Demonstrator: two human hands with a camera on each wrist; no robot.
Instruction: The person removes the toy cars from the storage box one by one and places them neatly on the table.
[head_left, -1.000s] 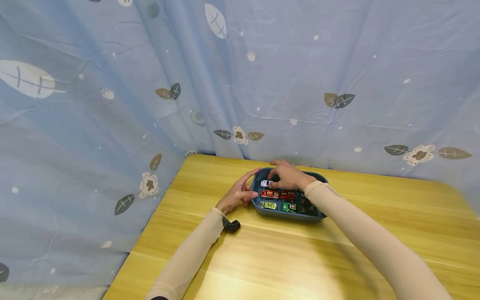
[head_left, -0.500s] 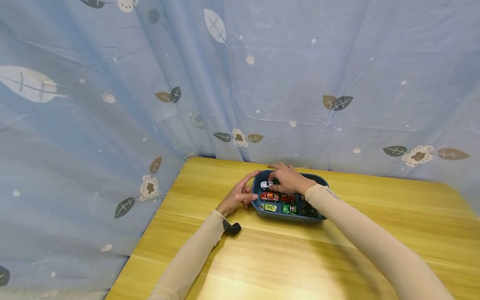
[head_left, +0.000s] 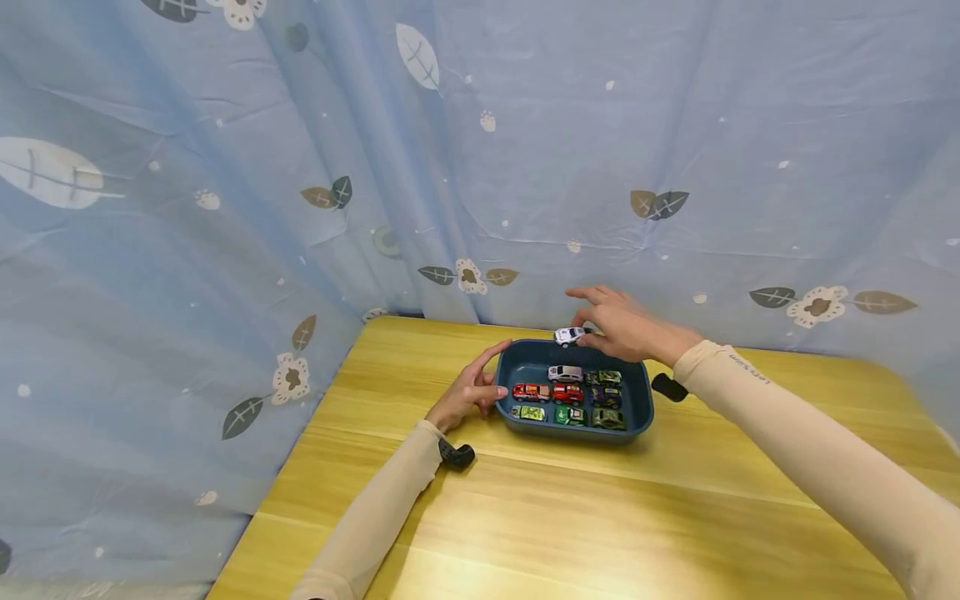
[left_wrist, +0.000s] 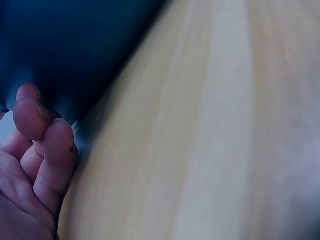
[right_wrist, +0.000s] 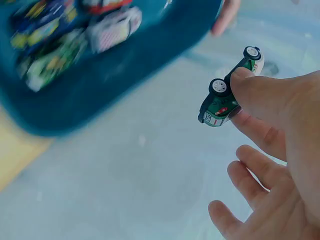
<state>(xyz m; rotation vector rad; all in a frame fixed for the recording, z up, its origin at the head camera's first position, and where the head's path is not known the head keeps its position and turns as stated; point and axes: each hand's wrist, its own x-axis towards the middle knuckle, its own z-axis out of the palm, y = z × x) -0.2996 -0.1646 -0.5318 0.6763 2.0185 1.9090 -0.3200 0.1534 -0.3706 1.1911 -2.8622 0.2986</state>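
Observation:
My right hand (head_left: 618, 327) pinches a small white-and-green toy car (right_wrist: 222, 95) between thumb and forefinger, its other fingers spread. In the head view the car overlaps the far rim of a dark blue plastic bin (head_left: 637, 429). My left hand (head_left: 468, 392) holds the bin's left end, thumb over the rim and forefinger stretched along the far corner. The left wrist view has its other fingers (left_wrist: 60, 160) bent against the outer wall. Inside the bin stand several toy cars in rows, including a silver-white car (head_left: 565, 374), an orange-red car (head_left: 531, 392) and a green car (head_left: 570, 415).
The bin stands on a yellow wooden table (head_left: 525, 525) near its back edge. A blue patterned curtain (head_left: 540, 167) hangs close behind the table and along its left side. Black wrist devices sit on both forearms, the right one (head_left: 669, 387) near the bin's right end.
My right hand has lifted the white-and-green toy car out of the bin's back left and moved it up and to the right. My left hand has stayed on the bin.

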